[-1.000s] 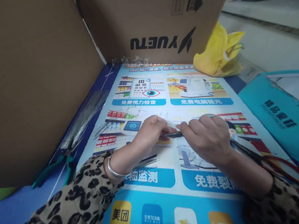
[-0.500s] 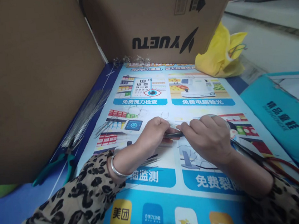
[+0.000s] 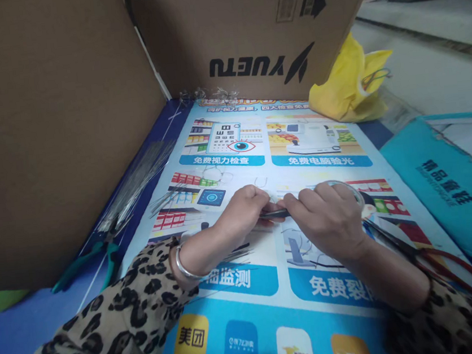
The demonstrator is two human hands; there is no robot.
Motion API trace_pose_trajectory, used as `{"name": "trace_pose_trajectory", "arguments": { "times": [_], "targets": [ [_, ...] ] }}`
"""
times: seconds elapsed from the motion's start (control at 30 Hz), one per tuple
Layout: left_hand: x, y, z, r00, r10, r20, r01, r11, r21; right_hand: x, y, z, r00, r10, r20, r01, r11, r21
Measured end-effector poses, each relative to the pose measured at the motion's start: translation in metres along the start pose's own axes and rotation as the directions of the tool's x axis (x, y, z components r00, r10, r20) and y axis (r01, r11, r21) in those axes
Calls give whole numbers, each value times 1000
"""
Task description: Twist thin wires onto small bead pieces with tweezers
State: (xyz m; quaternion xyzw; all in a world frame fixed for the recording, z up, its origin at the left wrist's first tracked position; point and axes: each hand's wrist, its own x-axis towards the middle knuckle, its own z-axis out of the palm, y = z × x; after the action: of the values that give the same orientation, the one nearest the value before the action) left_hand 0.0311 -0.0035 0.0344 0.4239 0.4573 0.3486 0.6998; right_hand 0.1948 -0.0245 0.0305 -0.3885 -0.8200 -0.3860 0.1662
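Observation:
My left hand [image 3: 243,209] is closed in a pinch, with the near end of a thin dark rod [image 3: 275,214] at its fingertips. My right hand [image 3: 328,217] is wrapped round the rod's other end, thumb close to the left fingers. Whether the rod is a tool or a wrapped stem, I cannot tell. Behind the right knuckles shows part of a clear ring [image 3: 352,191], perhaps a tape roll. Red-handled scissors [image 3: 457,272] lie partly under my right forearm. Thin wires [image 3: 240,254] lie beneath my left wrist.
Green-handled pliers [image 3: 111,256] and a bundle of thin wires [image 3: 134,183] lie at left. Cardboard panels [image 3: 256,21] stand at the left and back. A yellow bag [image 3: 348,93] and a turquoise box [image 3: 446,187] are at right. A printed poster [image 3: 234,163] covers the table.
My right hand has tilted very slightly around the dark rod, and a little more of the clear ring shows behind it. My left hand keeps its pinch in place.

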Motion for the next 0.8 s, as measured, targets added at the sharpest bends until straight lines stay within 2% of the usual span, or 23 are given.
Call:
{"name": "trace_pose_trajectory", "arguments": {
  "times": [0.07,0.2,0.3,0.4,0.5,0.6,0.67,0.73,0.8],
  "targets": [
    [0,-1,-2,999,41,-13,-40,998,41,0,0,0,1000,3,18,-3,1000,-6],
    [2,-1,-7,976,212,-40,-201,960,197,-1,-2,-1,996,46,82,-46,999,-2],
    [2,1,-10,947,321,-1,-306,902,305,-2,-4,-2,984,84,155,-90,995,34],
    [-2,5,-10,921,382,78,-375,815,442,-2,-7,-5,953,107,283,-141,985,104],
    [-7,9,-10,891,421,167,-434,689,581,0,-7,-8,874,154,461,-257,951,170],
    [-10,11,-12,865,428,261,-480,557,678,5,-5,-10,747,175,642,-381,903,197],
    [-10,10,-12,856,416,307,-495,488,719,8,-3,-11,678,141,721,-420,880,223],
    [-9,8,-13,855,392,339,-495,424,758,9,-2,-10,639,99,762,-433,865,251],
    [-7,7,-15,855,368,367,-491,341,801,8,-2,-8,634,89,768,-439,859,262]
  ]
}}
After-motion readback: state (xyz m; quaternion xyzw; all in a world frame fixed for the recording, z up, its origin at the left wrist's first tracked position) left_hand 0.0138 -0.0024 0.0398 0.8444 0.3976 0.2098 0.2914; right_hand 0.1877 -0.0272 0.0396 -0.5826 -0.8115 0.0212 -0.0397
